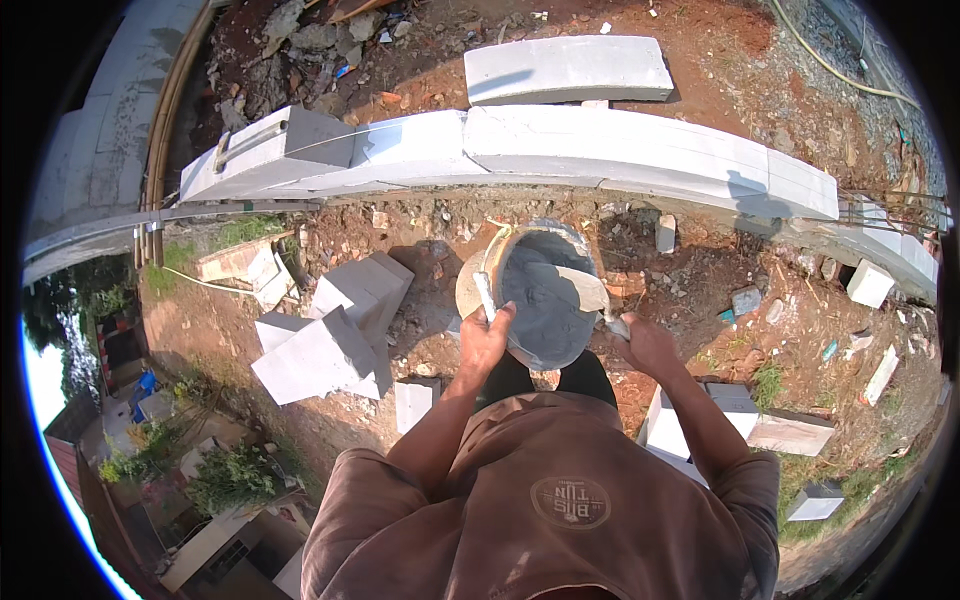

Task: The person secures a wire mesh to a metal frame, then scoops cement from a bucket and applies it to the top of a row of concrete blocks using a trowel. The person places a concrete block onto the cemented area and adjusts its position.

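Observation:
A round tan bucket (468,287) smeared with grey stands in front of my body, holding wet grey mortar (538,312). My right hand (650,348) grips the handle of a trowel (582,290) at the bucket's right side. Its pale blade reaches over the mortar, and I cannot tell how deep it sits. At the left rim, my left hand (485,340) is closed around a pale, mortar-smeared handle (486,296) that points up and away. What this handle belongs to is hidden.
Beyond the bucket, a low wall of white blocks (620,140) runs across. Behind it lies a long loose block (570,70). Stacked blocks (325,355) stand at left, more blocks (730,405) at right. Rubble (310,40) and a hose (835,68) lie farther off.

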Demonstrator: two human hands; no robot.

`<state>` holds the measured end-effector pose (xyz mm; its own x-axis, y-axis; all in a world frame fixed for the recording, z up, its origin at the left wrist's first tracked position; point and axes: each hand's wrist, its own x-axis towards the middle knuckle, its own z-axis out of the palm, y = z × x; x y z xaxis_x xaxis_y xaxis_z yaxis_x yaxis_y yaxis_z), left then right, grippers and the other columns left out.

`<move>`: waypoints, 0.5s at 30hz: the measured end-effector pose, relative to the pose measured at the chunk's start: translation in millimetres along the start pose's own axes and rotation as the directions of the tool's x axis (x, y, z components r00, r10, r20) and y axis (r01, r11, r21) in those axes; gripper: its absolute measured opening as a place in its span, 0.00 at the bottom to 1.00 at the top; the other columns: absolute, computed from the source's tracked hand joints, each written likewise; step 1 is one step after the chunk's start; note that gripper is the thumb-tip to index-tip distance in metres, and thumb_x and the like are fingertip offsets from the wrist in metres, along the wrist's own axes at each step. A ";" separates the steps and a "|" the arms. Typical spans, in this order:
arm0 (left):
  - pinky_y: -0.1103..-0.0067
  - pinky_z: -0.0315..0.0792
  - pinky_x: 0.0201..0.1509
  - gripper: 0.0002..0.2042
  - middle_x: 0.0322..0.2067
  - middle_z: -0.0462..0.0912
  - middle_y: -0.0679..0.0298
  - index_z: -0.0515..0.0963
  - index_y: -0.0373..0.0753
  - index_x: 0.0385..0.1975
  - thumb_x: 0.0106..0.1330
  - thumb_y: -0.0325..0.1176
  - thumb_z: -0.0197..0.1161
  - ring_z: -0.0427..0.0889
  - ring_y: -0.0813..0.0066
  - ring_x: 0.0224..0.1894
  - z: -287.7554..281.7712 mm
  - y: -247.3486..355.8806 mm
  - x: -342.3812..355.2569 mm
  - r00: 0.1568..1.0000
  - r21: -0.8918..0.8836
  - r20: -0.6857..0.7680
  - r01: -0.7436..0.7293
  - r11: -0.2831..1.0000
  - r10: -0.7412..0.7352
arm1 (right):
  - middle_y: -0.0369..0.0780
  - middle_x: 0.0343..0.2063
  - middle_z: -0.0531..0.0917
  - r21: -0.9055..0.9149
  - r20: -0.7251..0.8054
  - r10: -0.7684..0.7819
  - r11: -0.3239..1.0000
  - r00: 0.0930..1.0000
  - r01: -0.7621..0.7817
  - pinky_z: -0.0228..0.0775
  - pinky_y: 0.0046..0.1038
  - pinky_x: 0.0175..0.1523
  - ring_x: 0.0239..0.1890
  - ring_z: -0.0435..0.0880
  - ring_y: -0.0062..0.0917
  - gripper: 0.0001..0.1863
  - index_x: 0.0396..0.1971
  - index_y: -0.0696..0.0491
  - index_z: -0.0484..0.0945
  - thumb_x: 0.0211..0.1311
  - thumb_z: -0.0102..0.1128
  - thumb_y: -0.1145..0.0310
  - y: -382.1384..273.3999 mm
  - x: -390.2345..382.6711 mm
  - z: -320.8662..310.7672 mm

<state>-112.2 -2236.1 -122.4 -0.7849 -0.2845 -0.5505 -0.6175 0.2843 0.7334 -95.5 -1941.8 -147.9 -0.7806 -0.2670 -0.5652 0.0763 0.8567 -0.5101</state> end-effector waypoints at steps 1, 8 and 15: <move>0.77 0.69 0.31 0.15 0.19 0.76 0.68 0.78 0.30 0.27 0.59 0.40 0.61 0.70 0.80 0.25 -15.2 9.0 -10.8 0.999 -0.053 -0.041 -0.028 0.998 0.026 | 0.52 0.34 0.81 -0.075 0.022 0.021 0.997 1.000 -0.019 0.71 0.42 0.43 0.40 0.80 0.45 0.25 0.44 0.55 0.73 0.58 0.54 0.49 -26.3 13.7 -21.9; 0.79 0.63 0.26 0.15 0.15 0.70 0.71 0.76 0.32 0.22 0.59 0.40 0.60 0.66 0.83 0.22 -92.5 57.6 -12.3 0.984 -0.170 -0.176 -0.016 0.985 -0.015 | 0.52 0.36 0.81 -0.381 0.065 -0.180 0.905 0.981 0.191 0.72 0.41 0.46 0.43 0.81 0.42 0.23 0.42 0.57 0.75 0.61 0.51 0.50 -139.5 108.2 -10.5; 0.82 0.54 0.23 0.11 0.16 0.65 0.76 0.71 0.39 0.19 0.60 0.37 0.59 0.60 0.86 0.19 -151.5 42.1 25.7 0.955 -0.391 -0.293 -0.078 0.917 -0.044 | 0.46 0.25 0.81 0.113 0.458 -0.060 0.994 0.887 0.009 0.73 0.34 0.33 0.27 0.82 0.32 0.26 0.36 0.59 0.77 0.61 0.53 0.47 -188.4 130.8 -34.6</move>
<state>-150.5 -2370.2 -45.2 -0.7068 -0.5530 -0.4412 -0.4849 -0.0755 0.8713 -233.4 -2122.9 -103.3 -0.4129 -0.4904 -0.7675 0.1393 0.7987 -0.5853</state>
